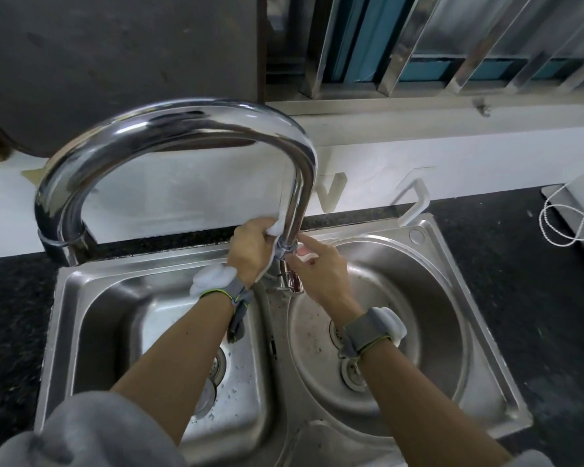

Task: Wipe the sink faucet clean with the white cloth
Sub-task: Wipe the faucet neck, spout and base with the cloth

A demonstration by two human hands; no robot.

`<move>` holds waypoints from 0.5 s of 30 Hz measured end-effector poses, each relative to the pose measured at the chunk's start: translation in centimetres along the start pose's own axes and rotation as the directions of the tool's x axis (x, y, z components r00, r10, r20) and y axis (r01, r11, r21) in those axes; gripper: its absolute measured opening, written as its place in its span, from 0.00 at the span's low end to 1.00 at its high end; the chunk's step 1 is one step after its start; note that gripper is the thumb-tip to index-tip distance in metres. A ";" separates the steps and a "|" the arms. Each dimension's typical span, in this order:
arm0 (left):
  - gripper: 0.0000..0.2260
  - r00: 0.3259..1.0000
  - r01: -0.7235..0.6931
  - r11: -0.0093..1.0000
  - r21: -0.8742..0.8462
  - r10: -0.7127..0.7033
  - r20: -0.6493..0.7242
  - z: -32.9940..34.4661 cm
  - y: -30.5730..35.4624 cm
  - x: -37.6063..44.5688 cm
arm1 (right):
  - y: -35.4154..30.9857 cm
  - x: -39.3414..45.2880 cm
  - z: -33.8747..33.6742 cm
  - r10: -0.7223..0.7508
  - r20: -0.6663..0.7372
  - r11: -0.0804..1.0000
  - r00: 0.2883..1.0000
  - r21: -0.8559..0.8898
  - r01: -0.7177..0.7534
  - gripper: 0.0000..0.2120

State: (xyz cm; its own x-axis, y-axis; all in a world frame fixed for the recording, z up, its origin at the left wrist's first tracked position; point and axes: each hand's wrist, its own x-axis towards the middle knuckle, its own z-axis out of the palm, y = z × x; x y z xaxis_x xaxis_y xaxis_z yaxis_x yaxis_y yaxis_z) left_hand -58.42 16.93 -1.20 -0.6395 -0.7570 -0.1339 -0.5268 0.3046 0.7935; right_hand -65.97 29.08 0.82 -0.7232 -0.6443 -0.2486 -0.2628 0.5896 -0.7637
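A tall chrome gooseneck faucet point(169, 126) arches over a steel double sink point(479, 335), its spout end hanging at the left. My left hand point(250, 251) grips a white cloth point(276, 225) and presses it against the left side of the faucet's upright stem, just above the base. My right hand point(321, 267) is on the stem's right side at the base collar; its index finger is straight and touches the collar, the other fingers lie loosely by the small chrome handle point(292, 281). Most of the cloth is hidden inside the left hand.
The left basin point(91, 318) is square, the right basin point(435, 298) round; both have drains. Dark speckled countertop point(526, 284) surrounds the sink. White hooks point(415, 200) hang on the back wall, a white beaded cord point(567, 224) lies at the right, and a barred window point(452, 45) is above.
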 end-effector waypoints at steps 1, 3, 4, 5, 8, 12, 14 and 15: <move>0.11 1.000 -0.005 1.000 0.024 0.004 0.015 0.3 -0.1 0.3 | 0.0 0.0 -0.1 -0.001 -0.006 1.000 1.000 0.002 0.001 0.17; 0.13 0.999 0.018 0.991 0.130 -0.023 0.037 0.4 -0.3 0.6 | -0.2 -0.1 0.0 -0.009 -0.008 1.000 1.000 0.002 0.009 0.17; 0.14 0.997 0.029 0.982 0.185 -0.041 0.060 0.6 -0.4 0.7 | -0.2 -0.1 0.0 -0.012 -0.008 1.000 1.000 -0.004 0.012 0.17; 0.15 0.995 0.028 0.971 0.237 -0.050 0.087 0.7 -0.5 0.8 | -0.3 -0.1 0.1 -0.014 -0.006 1.000 1.000 -0.010 0.014 0.17; 0.16 0.985 -0.021 0.954 0.300 -0.032 0.169 1.0 -0.7 0.9 | -0.4 0.0 0.4 -0.020 0.008 1.000 1.000 -0.018 0.020 0.18; 0.16 0.975 -0.062 0.957 0.284 -0.003 0.222 1.1 -1.0 0.4 | -0.5 -0.1 0.7 -0.019 -0.003 1.000 1.000 -0.010 0.019 0.19; 0.14 0.981 0.007 0.974 0.227 -0.051 0.189 1.2 -0.9 -0.4 | -0.4 -0.1 0.7 -0.013 -0.003 1.000 1.000 -0.004 0.013 0.19; 0.14 0.983 0.045 0.981 0.187 -0.077 0.166 1.2 -0.8 -0.8 | -0.5 -0.1 0.7 -0.012 0.001 1.000 1.000 0.001 0.012 0.19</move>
State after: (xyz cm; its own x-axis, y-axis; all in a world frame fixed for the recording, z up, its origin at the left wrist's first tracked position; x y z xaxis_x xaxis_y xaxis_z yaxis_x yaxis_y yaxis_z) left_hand -58.15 17.97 -2.43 -0.6813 -0.6716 -0.2912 -0.6506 0.3732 0.6614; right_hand -65.32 28.55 0.79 -0.7192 -0.6521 -0.2399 -0.2708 0.5810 -0.7675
